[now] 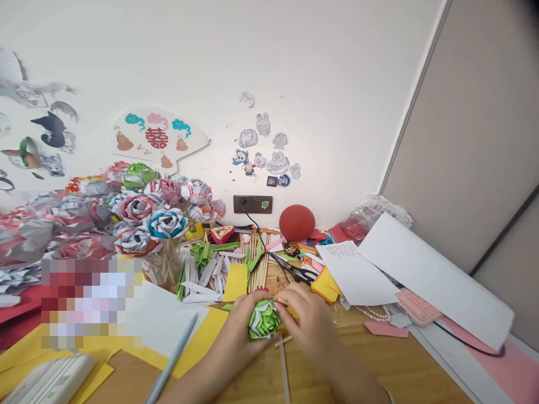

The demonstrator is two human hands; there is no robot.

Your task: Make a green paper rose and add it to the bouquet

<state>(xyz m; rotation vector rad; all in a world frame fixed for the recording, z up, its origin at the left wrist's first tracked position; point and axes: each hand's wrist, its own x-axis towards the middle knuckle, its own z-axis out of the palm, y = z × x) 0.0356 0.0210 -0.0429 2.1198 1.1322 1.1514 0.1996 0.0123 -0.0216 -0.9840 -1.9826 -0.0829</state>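
A green and white folded-paper flower sits in my left hand, its layered petals facing me. My left fingers wrap around its side. Close against the flower's right edge, my right hand has its thumb and fingers pinched together; a small pale tip shows between them, too little to name. Below the hands a thin white paper strip lies on the wooden table. Yellow paper lies just beyond the left hand.
Finished paper flowers crowd the left. Folded paper strips, wooden sticks, black scissors and a red balloon lie toward the wall. A pale blue pen is at front left. White sheets and a pink keyboard are on the right.
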